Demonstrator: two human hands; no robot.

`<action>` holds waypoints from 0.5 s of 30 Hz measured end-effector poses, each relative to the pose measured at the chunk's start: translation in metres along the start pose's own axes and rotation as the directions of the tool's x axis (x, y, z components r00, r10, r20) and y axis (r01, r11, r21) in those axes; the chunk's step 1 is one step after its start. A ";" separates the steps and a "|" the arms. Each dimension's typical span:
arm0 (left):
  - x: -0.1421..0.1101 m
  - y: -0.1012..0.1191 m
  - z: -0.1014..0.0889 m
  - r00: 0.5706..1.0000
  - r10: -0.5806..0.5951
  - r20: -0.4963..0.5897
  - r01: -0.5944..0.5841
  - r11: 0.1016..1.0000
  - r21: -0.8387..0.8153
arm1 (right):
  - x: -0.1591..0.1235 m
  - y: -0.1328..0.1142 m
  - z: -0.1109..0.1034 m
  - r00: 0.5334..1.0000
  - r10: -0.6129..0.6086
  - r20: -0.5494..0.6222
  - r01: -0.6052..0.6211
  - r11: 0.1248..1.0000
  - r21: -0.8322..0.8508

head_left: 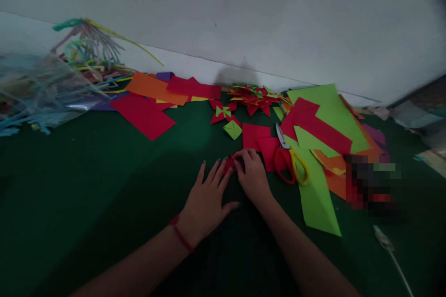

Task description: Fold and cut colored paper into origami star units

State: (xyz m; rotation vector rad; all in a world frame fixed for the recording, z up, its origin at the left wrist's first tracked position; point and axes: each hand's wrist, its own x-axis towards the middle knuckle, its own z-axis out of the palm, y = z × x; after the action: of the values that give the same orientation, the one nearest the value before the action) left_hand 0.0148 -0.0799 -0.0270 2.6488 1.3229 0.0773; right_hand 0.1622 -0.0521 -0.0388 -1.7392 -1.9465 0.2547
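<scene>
A small folded piece of red paper [228, 164] lies on the dark green tabletop, mostly covered by my fingers. My left hand [208, 192] rests flat with its fingers spread, the fingertips touching the paper's left side. Closed in a pinch, my right hand [251, 172] grips the paper's right edge. Just beyond are a folded green paper square [232, 129] and a red star-shaped paper piece with a green centre [223, 111]. Two red paper squares [256, 136] lie beside my right hand, and scissors [286, 155] with red and yellow handles partly overlap one.
Red and green paper sheets [320, 195] spread to the right, near a blurred-out object [372, 185] and a white cable [397, 264]. Folded paper stars [254, 97] are piled by the wall. Orange and red sheets [144, 116] and a plastic bag with pipe cleaners [52, 88] lie left.
</scene>
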 end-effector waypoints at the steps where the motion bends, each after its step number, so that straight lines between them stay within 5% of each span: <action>1: 0.000 -0.001 0.001 1.000 0.007 0.000 -0.007 1.000 0.007 | 0.000 0.000 0.000 1.000 -0.001 -0.001 0.001 1.000 0.000; 10: 0.000 -0.006 0.003 0.999 0.052 -0.001 -0.051 0.999 0.013 | -0.005 -0.003 0.007 0.999 -0.050 -0.022 0.043 0.972 -0.230; 15: 0.001 -0.005 0.001 0.998 0.056 0.015 -0.056 0.998 0.014 | -0.006 -0.002 0.009 0.997 -0.065 -0.049 0.054 0.978 -0.204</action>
State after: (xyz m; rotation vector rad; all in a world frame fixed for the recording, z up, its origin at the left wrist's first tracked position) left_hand 0.0111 -0.0762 -0.0287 2.6933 1.2499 0.0563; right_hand 0.1560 -0.0562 -0.0465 -1.7885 -2.0402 -0.0140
